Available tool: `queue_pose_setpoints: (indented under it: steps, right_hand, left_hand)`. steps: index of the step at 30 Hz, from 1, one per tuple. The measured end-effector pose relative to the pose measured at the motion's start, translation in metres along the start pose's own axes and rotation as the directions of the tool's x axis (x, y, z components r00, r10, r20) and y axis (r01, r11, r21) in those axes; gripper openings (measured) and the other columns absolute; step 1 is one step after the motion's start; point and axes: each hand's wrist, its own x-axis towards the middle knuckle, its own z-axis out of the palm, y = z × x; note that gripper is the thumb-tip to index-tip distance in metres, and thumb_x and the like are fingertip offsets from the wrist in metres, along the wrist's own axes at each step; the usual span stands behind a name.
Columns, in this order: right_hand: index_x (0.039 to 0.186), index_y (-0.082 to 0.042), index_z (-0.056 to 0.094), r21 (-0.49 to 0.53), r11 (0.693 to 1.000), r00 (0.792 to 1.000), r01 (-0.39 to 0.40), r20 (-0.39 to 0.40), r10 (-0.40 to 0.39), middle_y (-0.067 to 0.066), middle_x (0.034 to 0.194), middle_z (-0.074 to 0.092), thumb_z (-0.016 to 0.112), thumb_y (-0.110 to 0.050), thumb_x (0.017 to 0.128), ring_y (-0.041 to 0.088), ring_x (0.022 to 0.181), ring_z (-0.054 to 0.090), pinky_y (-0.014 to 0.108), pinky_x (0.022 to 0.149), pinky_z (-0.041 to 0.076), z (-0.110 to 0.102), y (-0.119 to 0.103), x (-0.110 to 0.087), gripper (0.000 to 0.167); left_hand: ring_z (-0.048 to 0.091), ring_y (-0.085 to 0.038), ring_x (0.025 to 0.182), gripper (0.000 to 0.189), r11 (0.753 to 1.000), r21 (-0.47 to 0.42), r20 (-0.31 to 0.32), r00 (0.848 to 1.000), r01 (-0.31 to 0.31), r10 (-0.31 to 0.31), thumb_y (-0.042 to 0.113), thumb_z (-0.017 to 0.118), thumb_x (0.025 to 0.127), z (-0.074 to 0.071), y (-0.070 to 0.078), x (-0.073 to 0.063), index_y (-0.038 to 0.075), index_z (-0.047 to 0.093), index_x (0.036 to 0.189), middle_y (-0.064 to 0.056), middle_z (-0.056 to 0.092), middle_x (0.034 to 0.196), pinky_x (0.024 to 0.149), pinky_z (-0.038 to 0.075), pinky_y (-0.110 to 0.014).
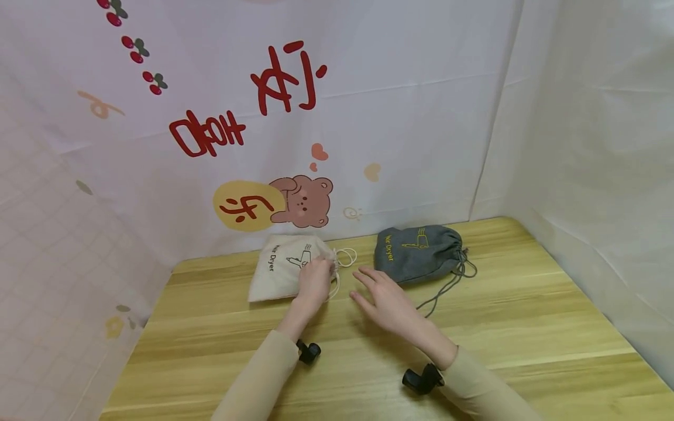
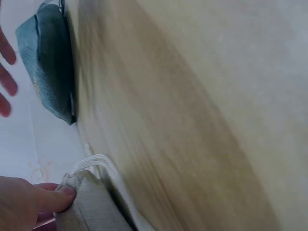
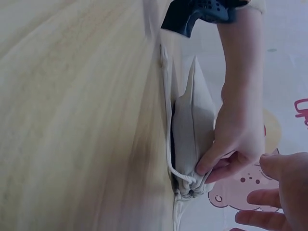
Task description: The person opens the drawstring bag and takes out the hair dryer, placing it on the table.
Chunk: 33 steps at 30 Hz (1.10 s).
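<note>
A cream drawstring bag (image 1: 281, 275) printed "Hair Dryer" lies toward the back of the table. My left hand (image 1: 315, 280) pinches its gathered mouth between thumb and fingers, plainly seen in the left wrist view, where the cream bag (image 2: 91, 207) shows a looped white cord (image 2: 108, 168). My right hand (image 1: 387, 301) hovers between the two bags with fingers spread and nothing held; in the right wrist view its fingers (image 3: 264, 197) are apart from the cream bag. A grey drawstring bag (image 1: 416, 257) with yellow print lies to the right, beyond the right hand. What the bags contain is hidden.
The wooden table (image 1: 526, 327) ends at a white printed cloth wall (image 1: 421, 117) behind and at the sides. Grey cords (image 1: 442, 292) trail from the grey bag across the wood. Black cameras (image 1: 421, 380) sit on both wrists, close above the tabletop.
</note>
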Motion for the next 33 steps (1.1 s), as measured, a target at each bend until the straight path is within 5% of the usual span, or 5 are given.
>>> queue_pose_setpoints:
  steps: [7,9,15,24,33]
  right_hand:
    - [0.143,-0.005,0.063,0.022,1.0,1.0,-0.021,0.002,0.021,0.018,0.145,0.066,0.066,-0.032,0.104,0.036,0.136,0.063,0.051,0.114,0.052,0.007,0.0,0.002,0.047]
    - [0.141,-0.004,0.064,0.031,0.999,1.0,-0.014,-0.011,0.015,0.018,0.143,0.067,0.068,-0.029,0.103,0.036,0.134,0.064,0.051,0.113,0.053,0.009,0.0,0.004,0.046]
    - [0.137,-0.002,0.067,0.079,0.997,0.999,-0.006,-0.033,0.009,0.018,0.138,0.07,0.069,-0.024,0.102,0.035,0.131,0.066,0.05,0.11,0.055,0.015,0.0,0.01,0.041]
    - [0.132,0.0,0.069,0.108,0.994,0.998,-0.005,-0.054,0.011,0.019,0.133,0.072,0.072,-0.015,0.1,0.036,0.125,0.069,0.051,0.105,0.057,0.023,-0.002,0.016,0.036]
    - [0.13,0.001,0.07,0.156,0.988,0.998,-0.023,-0.047,0.031,0.019,0.128,0.074,0.071,-0.011,0.099,0.037,0.12,0.072,0.052,0.101,0.059,0.027,-0.004,0.017,0.033]
  left_hand:
    - [0.075,-0.032,0.081,0.013,0.999,-0.023,0.026,0.999,0.031,-0.031,-0.001,0.076,0.084,-0.008,0.0,-0.013,0.009,0.082,0.089,-0.01,0.078,0.086,0.073,0.061,-0.045]
    - [0.075,-0.031,0.08,0.004,0.999,-0.021,0.013,0.999,0.05,-0.049,0.009,0.079,0.086,-0.007,0.001,-0.015,0.01,0.081,0.09,-0.009,0.078,0.086,0.071,0.061,-0.045]
    - [0.072,-0.026,0.07,0.029,0.992,0.067,-0.027,0.994,0.11,-0.108,0.04,0.088,0.084,0.0,0.004,-0.015,0.014,0.075,0.087,-0.004,0.075,0.081,0.062,0.056,-0.041]
    - [0.065,-0.027,0.06,0.018,0.993,0.052,-0.054,0.993,0.105,-0.102,0.014,0.082,0.08,-0.001,0.003,-0.019,0.015,0.067,0.07,-0.004,0.071,0.069,0.053,0.049,-0.041]
    - [0.066,-0.032,0.058,0.035,0.984,0.121,-0.04,0.991,0.132,-0.128,0.026,0.087,0.082,0.004,0.002,-0.019,0.01,0.063,0.063,-0.01,0.071,0.067,0.05,0.05,-0.044]
